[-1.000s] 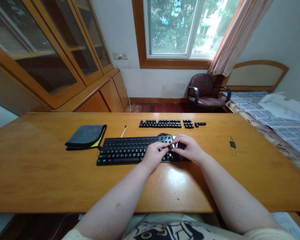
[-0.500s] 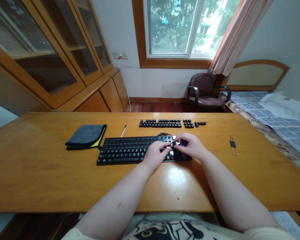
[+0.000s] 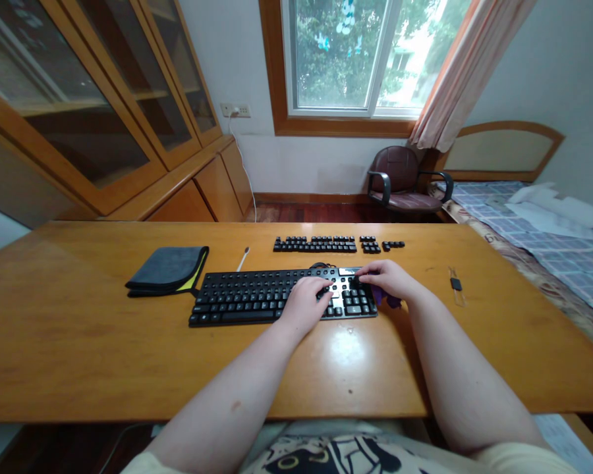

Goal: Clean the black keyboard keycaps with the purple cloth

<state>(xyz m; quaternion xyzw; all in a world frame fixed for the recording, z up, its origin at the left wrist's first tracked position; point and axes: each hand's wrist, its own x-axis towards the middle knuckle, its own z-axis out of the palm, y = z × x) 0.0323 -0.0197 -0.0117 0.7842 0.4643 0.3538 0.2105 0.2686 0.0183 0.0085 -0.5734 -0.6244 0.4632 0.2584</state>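
Observation:
A black keyboard (image 3: 242, 296) lies across the middle of the wooden desk, with keycaps off parts of its back rows and right side. My left hand (image 3: 305, 299) rests over its right-middle part. The thumb and forefinger there are apart, with nothing visible between them. My right hand (image 3: 388, 278) is at the number pad's upper right, fingertips on the keyboard by a dark key. Under that palm, a soft purple lump (image 3: 389, 300) shows beyond the keyboard's right edge; its kind is unclear. Rows of loose black keycaps (image 3: 316, 245) stand behind the keyboard.
A folded grey cloth (image 3: 168, 266) with yellow lining lies left of the keyboard. Near it is a small brush (image 3: 243, 258). A wire keycap puller (image 3: 456, 284) lies on the right of the desk (image 3: 99, 355). A chair (image 3: 400, 178) stands beyond the far edge.
My right hand has shifted right across the number pad, and the purple lump has moved with it, uncovering keys. My left hand has stayed nearly in place. The view has shifted slightly.

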